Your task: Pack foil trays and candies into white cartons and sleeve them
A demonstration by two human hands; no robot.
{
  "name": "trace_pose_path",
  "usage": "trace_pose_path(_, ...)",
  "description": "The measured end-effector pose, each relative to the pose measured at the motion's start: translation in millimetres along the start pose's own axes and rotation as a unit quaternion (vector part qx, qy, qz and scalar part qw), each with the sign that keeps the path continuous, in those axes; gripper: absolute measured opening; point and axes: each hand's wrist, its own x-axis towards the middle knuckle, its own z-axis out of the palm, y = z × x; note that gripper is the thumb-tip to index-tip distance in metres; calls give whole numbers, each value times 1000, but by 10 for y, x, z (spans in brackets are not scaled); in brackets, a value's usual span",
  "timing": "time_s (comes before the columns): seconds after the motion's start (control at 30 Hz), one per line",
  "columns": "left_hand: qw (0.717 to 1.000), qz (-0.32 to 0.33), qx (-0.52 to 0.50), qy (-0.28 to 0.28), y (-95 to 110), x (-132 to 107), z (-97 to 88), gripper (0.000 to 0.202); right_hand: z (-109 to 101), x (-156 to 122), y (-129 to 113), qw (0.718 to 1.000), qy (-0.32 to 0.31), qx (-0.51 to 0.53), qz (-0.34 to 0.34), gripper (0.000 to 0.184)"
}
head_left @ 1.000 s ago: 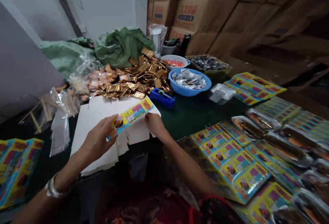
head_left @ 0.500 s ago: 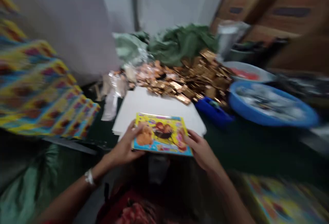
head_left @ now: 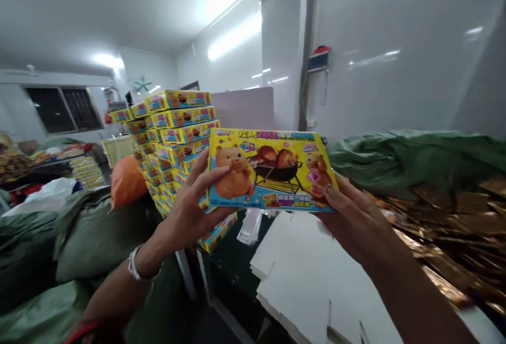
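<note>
Both hands hold up a flat yellow toy box (head_left: 269,167) printed with a cartoon bear and a barbecue grill. My left hand (head_left: 190,202) grips its left end, fingers across the front. My right hand (head_left: 356,223) grips the right end, thumb and fingers near the lower corner. A silver bangle (head_left: 134,265) circles my left wrist. Below the box lies a pile of flat white die-cut cardboard blanks (head_left: 300,275), not touched by either hand.
A tall stack of yellow boxes (head_left: 174,133) stands behind my left hand. Gold foil sachets (head_left: 446,228) heap up at right before a green woven sack (head_left: 411,162). More green sacks (head_left: 67,244) lie at lower left. A dark table edge (head_left: 225,302) runs below the blanks.
The box has been lifted off the table towards my view, and its bear-and-grill face now stands upright. My view has swung up and left, away from the table and towards the room and stacked boxes.
</note>
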Motion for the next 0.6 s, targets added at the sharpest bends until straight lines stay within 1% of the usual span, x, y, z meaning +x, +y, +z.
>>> trace_pose_path(0.07,1000,-5,-3,-23,-10,21,-32,65,30,-23,10,1000,16,-11,2,60)
trace_pose_path(0.13,998,1,-4,-60,-23,-51,-10,71,-31,-78,139,998,43,-8,46,66)
trace_pose_path(0.2,995,17,10,-98,-2,-199,45,83,-146,-181,360,994,57,11,95,68)
trace_pose_path(0.27,988,33,39,-143,84,-409,132,92,-286,-387,641,989,52,39,136,62)
trace_pose_path(0.3,982,39,49,-180,152,-534,185,93,-357,-538,788,985,45,53,159,57)
trace_pose_path(0.37,958,65,38,-278,308,-801,297,86,-488,-919,1059,972,41,75,218,52)
trace_pose_path(0.43,920,95,-14,-379,435,-1054,397,80,-591,-1314,1247,954,56,93,279,50)
trace_pose_path(0.47,901,101,-54,-418,468,-1163,443,81,-635,-1478,1299,946,70,99,301,49)
trace_pose_path(0.5,887,94,-95,-442,477,-1257,486,83,-678,-1603,1322,939,84,104,317,48)
trace_pose_path(0.53,879,69,-133,-452,461,-1337,529,86,-726,-1682,1323,935,94,106,326,47)
trace_pose_path(0.6,874,-14,-199,-443,373,-1462,611,93,-832,-1705,1288,934,100,99,327,48)
